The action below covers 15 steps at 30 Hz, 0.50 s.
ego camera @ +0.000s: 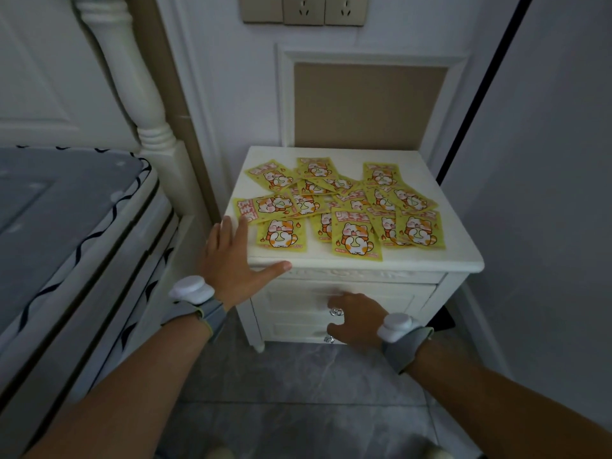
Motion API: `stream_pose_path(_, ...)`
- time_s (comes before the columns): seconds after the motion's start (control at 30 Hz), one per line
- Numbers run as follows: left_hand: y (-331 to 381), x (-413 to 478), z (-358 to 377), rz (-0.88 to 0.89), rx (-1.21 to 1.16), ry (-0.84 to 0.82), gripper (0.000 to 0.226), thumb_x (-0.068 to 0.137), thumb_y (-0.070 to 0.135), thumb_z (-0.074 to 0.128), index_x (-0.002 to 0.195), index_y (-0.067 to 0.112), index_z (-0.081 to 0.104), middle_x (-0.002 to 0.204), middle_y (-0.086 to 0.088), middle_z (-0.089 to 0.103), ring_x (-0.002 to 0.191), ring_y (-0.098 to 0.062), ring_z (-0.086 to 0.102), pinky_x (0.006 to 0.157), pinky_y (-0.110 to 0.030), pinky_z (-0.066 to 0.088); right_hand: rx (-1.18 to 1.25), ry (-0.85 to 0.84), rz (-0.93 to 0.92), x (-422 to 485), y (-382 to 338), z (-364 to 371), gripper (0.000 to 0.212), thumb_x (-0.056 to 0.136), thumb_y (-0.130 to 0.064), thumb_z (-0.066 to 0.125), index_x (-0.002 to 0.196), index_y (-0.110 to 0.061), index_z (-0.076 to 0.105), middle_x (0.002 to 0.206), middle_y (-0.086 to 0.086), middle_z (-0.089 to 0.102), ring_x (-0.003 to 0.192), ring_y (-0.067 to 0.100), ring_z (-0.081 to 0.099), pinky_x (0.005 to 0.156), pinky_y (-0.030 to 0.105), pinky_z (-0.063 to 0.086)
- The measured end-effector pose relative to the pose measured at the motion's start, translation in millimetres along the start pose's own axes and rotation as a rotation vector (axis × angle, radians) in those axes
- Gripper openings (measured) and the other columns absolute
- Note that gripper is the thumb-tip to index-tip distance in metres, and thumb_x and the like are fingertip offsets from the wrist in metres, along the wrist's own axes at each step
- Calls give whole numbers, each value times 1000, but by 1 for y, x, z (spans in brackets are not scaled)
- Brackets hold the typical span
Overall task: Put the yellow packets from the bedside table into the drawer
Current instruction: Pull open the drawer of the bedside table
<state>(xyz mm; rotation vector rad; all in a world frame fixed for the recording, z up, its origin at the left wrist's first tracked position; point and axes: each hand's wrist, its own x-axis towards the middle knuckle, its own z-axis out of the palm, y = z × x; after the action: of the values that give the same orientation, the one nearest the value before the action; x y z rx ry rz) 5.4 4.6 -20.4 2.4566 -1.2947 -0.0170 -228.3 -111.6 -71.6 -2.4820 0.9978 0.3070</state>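
Yellow packets [341, 207] lie scattered, overlapping, across the bedside table [457, 250]; we cannot count them. Our left hand [231, 260] rests spread flat at its front-left corner, beside them. Our right hand [356, 318] curls around the drawer [298, 303] knob [336, 312], fingertips hidden.

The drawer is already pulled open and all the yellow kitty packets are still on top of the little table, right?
Not quite: the head view shows the drawer shut, with the right hand at its knob. The yellow packets do all lie on the bedside table.
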Motion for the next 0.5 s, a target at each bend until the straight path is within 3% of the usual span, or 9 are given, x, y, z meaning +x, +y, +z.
stream_pose_path(0.1, -1, 1, -1, 2, 9, 0, 129, 58, 102, 38, 157, 27, 5, 166, -9, 6, 151, -33, 5, 118, -55, 24, -12, 4, -35, -6, -6, 3, 43, 88, -43, 57, 125, -20, 57, 127, 1, 60, 117, 24, 57, 90, 28, 43)
stream_pose_path(0.27, -2, 2, -2, -6, -35, -42, 136, 58, 101, 44, 157, 21, -3, 167, -8, 0, 152, -30, 2, 120, -54, 21, -170, -32, -109, -32, -24, 2, 46, 91, -53, 53, 121, -19, 61, 117, 2, 64, 105, 21, 62, 90, 31, 50)
stream_pose_path(0.37, -4, 3, -2, -33, -50, -29, 141, 55, 102, 45, 156, 16, 1, 166, -7, 4, 151, -30, 9, 118, -54, 26, -219, 156, -253, -42, -30, -4, 41, 91, -55, 47, 97, -20, 68, 96, 0, 70, 85, 19, 65, 78, 32, 53)
stream_pose_path(0.43, -5, 2, -2, -32, -27, -16, 141, 53, 103, 43, 156, 14, 5, 165, -8, 8, 150, -31, 14, 116, -54, 30, -216, 289, -330, -42, -33, -10, 38, 92, -53, 45, 82, -21, 64, 81, -3, 68, 72, 17, 63, 65, 27, 45)
stream_pose_path(0.5, -5, 2, -2, -19, -4, -20, 138, 55, 103, 42, 155, 14, 9, 165, -9, 9, 149, -32, 14, 116, -53, 29, -148, 381, -356, -37, -33, -16, 34, 92, -51, 45, 78, -22, 56, 76, -4, 64, 69, 18, 58, 62, 26, 38)
